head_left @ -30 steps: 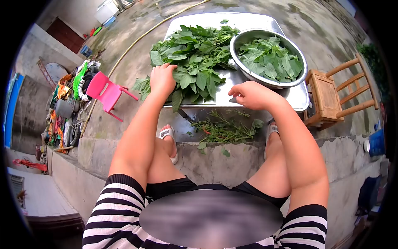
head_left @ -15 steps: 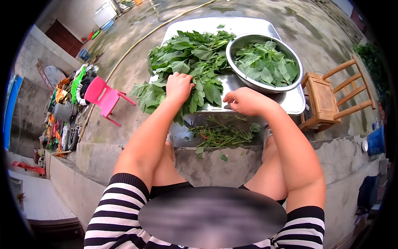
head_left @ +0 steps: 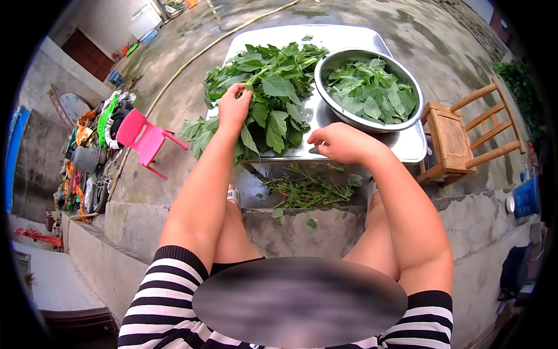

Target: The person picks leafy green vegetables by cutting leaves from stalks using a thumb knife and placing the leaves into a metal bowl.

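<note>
My left hand (head_left: 234,107) is closed on a leafy green stem (head_left: 263,72) at the near left of the leaf pile. Broad leaves hang from the stem towards the table's front edge. Around and behind it spreads the heap of leafy greens (head_left: 226,74) on the shiny metal table (head_left: 343,31). My right hand (head_left: 340,143) hovers over the front edge of the table, fingers loosely bent and a little apart, with nothing visible in them. Just beyond it stands a round metal basin (head_left: 367,123) with picked green leaves (head_left: 372,93) inside.
Bare stems (head_left: 314,185) lie on the ground below the table, between my feet. A wooden chair (head_left: 450,139) stands at the right and a pink chair (head_left: 142,139) at the left. A hose (head_left: 186,65) runs along the concrete ground behind.
My left hand has moved a little left and away from me, lifting a leafy stem from the pile. The right hand has hardly moved.
</note>
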Motion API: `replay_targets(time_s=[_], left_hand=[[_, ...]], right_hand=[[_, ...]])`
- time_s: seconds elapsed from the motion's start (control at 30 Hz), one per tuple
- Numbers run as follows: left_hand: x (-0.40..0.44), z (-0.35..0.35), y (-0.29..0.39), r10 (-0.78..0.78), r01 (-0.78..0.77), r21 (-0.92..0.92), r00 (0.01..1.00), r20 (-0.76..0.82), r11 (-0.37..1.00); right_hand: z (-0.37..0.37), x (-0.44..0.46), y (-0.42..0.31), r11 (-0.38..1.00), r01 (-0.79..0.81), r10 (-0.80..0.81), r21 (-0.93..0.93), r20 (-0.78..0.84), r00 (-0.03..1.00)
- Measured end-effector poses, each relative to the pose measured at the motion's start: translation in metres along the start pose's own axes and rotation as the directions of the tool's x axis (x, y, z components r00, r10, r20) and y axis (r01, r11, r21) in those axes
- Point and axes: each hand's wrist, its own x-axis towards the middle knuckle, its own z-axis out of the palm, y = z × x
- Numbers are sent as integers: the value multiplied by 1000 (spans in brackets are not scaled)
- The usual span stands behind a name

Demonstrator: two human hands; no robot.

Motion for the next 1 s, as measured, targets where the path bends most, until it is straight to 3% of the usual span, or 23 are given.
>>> replay_targets(time_s=[0.03, 0.1, 0.13, 0.2, 0.23, 0.3, 0.33, 0.37, 0.43, 0.5, 0.57, 0.6, 0.63, 0.7, 0.73, 0.77, 0.83, 0.9, 0.97, 1.0], left_hand=[[4, -13, 10, -141, 168, -268, 983, 114, 949], [-8, -26, 29, -193, 177, 263, 980, 38, 948], [-9, -30, 27, -192, 176, 264, 981, 34, 948], [-10, -41, 18, -420, 405, 155, 904, 82, 901], [-7, -48, 13, -390, 431, -251, 899, 199, 867], [0, -58, 14, -430, 467, -430, 884, 186, 773], [-3, -65, 24, -468, 503, -388, 863, 188, 772], [-1, -72, 15, -468, 501, -389, 865, 183, 773], [-3, -84, 11, -471, 489, -207, 872, 131, 848], [-2, -101, 28, -370, 409, -431, 912, 174, 805], [-8, -112, 58, -256, 311, -504, 950, 176, 806], [-8, -118, 48, -293, 310, -292, 951, 101, 905], [-9, -125, 33, -301, 315, -292, 949, 91, 903], [-7, -130, 22, -237, 237, -99, 971, 15, 966], [-9, -134, 24, -119, 100, -189, 989, -89, 977], [-9, -137, 26, -114, 96, -189, 990, -86, 977], [-22, -139, 70, -172, 189, -412, 982, 78, 892], [-34, -135, 68, -299, 344, -293, 936, 188, 892], [-43, -127, 68, -346, 376, -123, 915, 207, 918], [-51, -122, 85, -356, 402, -151, 897, 260, 903]], right_hand=[[0, 1, 0, 1000, 7, -7, 4, -1, 1000], [1, 2, -1, 1000, 13, -13, -5, 2, 1000], [1, 2, -2, 1000, 15, -15, -19, 8, 1000], [0, 2, -6, 1000, 3, -2, -26, 23, 1000], [0, 2, -8, 999, -13, 15, -30, 39, 999], [1, 3, -8, 999, -4, 5, -36, 33, 999], [1, 3, -8, 999, 3, -2, -39, 26, 1000], [2, 4, -7, 999, 8, -7, -41, 28, 1000], [2, 5, -7, 998, -14, 16, -56, 42, 999], [1, 5, -6, 998, 0, 3, -71, 45, 999], [2, 4, -5, 998, 6, -4, -66, 38, 999], [3, 2, -6, 1000, -11, 12, -28, 25, 1000], [4, 3, -7, 1000, -23, 23, 3, 16, 1000], [1, 2, -10, 998, -43, 44, -39, 19, 999], [2, 2, -10, 998, -26, 27, -49, 18, 999], [2, 1, -10, 998, -11, 12, -55, 14, 1000], [5, 0, -9, 999, -17, 16, -44, -7, 1000], [5, 3, -8, 999, -7, 6, -50, -18, 1000], [2, 5, -8, 1000, 2, 1, 19, -118, 993], [-4, 2, -19, 996, -9, 24, 93, -164, 986]])
